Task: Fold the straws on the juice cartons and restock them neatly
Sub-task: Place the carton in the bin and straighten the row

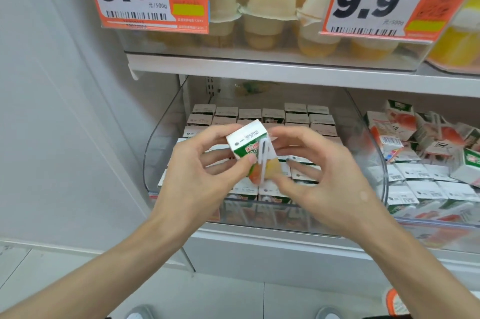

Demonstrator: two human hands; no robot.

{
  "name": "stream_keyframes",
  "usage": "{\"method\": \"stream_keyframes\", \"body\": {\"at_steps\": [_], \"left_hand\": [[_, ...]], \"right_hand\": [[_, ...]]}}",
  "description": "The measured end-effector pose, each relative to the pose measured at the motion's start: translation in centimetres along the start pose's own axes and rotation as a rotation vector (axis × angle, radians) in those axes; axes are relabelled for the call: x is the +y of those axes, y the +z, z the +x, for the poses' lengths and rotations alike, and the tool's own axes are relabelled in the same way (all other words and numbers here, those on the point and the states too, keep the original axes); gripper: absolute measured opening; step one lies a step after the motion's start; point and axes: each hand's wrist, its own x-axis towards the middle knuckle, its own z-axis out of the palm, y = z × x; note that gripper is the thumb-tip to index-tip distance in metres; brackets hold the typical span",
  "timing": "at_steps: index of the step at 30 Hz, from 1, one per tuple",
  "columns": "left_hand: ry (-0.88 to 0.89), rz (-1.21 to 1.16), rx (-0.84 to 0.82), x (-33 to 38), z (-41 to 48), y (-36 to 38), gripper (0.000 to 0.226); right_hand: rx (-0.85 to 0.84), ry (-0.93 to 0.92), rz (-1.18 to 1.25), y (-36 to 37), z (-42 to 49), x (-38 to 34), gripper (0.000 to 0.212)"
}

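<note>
Head view: the left hand (205,163) grips the juice carton (246,141) at its near corner, thumb pressed on the printed face, fingers curled behind. The right hand (319,178) curls round the carton's other side, thumb under the lower end; whether it touches the straw (262,160) I cannot tell. That wrapped straw runs down the front face, between the two thumbs. The carton sits between both hands, above the clear bin (155,137), with neat rows of cartons (296,118) below and beyond the hands. Right of the right hand lie jumbled cartons (428,137). My read: light box, soft walls, so hold the stiff edges; the thin straw should bend easily but might peel off.
</note>
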Motion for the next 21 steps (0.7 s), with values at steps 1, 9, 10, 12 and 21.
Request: {"method": "stream_keyframes", "body": {"at_steps": [1,9,10,12,21], "left_hand": [[0.0,0.004,-0.017,0.1,0.3,0.3,0.037],[0.003,0.051,-0.184,1.0,3.0,6.0,0.036],[0.008,0.072,-0.21,1.0,3.2,6.9,0.037],[0.02,0.097,-0.246,1.2,3.7,8.3,0.037],[0.015,0.343,-0.367,1.2,6.0,10.0,0.035]], "right_hand": [[0.033,-0.007,-0.071,-0.8,-0.1,0.0,0.06],[0.269,-0.085,-0.691,-6.2,-0.5,0.9,0.043],[0.288,-0.07,-0.703,-6.7,-0.6,1.1,0.043],[0.334,-0.025,-0.693,-7.7,-0.8,1.2,0.042],[0.303,0.217,-0.619,-9.9,-1.2,1.5,0.037]]}}
